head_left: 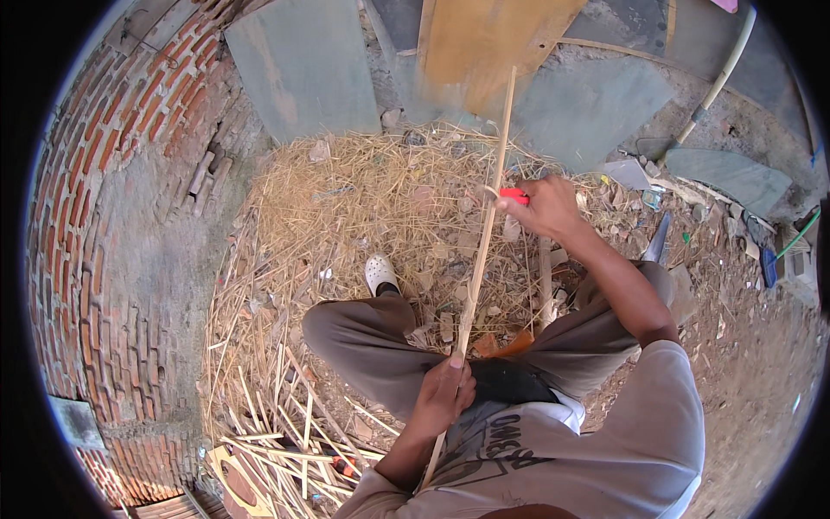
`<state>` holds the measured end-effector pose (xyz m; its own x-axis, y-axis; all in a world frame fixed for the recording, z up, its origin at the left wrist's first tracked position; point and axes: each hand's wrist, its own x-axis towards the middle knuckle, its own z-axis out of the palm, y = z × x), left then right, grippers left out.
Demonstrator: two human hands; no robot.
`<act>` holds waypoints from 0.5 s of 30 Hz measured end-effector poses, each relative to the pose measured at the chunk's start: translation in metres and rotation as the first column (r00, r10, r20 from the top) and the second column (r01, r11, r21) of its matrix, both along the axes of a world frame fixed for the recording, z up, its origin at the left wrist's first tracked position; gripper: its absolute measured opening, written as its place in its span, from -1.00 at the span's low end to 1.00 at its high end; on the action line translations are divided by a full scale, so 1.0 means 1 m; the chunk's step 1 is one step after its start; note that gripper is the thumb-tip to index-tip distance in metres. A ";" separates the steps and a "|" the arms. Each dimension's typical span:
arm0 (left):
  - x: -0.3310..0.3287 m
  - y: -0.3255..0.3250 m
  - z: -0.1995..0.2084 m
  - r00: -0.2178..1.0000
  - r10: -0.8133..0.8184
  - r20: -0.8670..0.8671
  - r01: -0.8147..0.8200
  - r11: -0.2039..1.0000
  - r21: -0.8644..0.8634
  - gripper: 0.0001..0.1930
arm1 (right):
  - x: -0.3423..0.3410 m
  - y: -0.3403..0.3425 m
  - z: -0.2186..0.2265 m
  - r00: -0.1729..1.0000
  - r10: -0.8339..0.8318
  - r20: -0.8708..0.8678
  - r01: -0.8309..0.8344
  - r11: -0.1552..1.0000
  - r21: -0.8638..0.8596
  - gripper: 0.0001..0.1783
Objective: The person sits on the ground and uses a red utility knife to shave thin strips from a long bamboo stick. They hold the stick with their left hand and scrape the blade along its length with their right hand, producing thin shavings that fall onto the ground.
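A long, thin bamboo strip (pixel 486 244) slants up from my lap, its far tip rising in front of the boards. My left hand (pixel 443 394) is closed round the strip's lower part, close to my body. Farther up, my right hand (pixel 548 206) grips a small red-handled knife (pixel 514 195) against the strip. The blade is too small to make out clearly. A pale curl shows at the strip's edge beside the red handle.
Straw-like shavings (pixel 320 199) and rubble cover the ground ahead. Loose bamboo strips (pixel 303 450) lie piled at the lower left. A brick wall (pixel 112 259) rises on the left; grey boards (pixel 303 69) and a brown board (pixel 493 52) lean at the back.
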<state>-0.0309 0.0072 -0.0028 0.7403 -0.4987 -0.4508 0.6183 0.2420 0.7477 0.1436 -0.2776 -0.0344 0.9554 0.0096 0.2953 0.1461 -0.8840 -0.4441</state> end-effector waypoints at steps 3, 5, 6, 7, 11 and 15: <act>0.003 -0.002 0.006 0.998 -0.052 0.043 0.052 0.999 0.017 -0.65 | 0.016 -0.022 -0.006 0.995 0.021 0.101 -0.007 0.990 -0.144 -0.14; 0.004 -0.003 0.008 0.996 -0.062 0.072 0.059 0.998 0.035 -0.65 | 0.020 -0.024 -0.006 0.993 0.035 0.116 -0.021 0.992 -0.121 -0.17; 0.003 -0.003 0.008 0.994 -0.067 0.084 0.063 0.997 0.046 -0.65 | 0.021 -0.025 -0.005 0.990 0.045 0.131 -0.030 0.993 -0.116 -0.19; 0.002 -0.003 0.008 0.996 -0.055 0.075 0.051 0.997 0.052 -0.65 | 0.023 -0.025 -0.004 0.988 0.054 0.147 -0.038 0.993 -0.111 -0.21; -0.005 -0.003 0.004 0.995 -0.076 0.061 0.070 0.994 0.087 -0.60 | 0.046 -0.047 0.000 0.986 -0.088 0.144 0.090 0.996 -0.008 -0.21; -0.018 -0.001 0.009 0.987 -0.156 0.048 0.150 0.983 0.108 -0.59 | 0.071 -0.099 0.000 0.956 -0.289 0.047 0.289 0.957 0.003 -0.17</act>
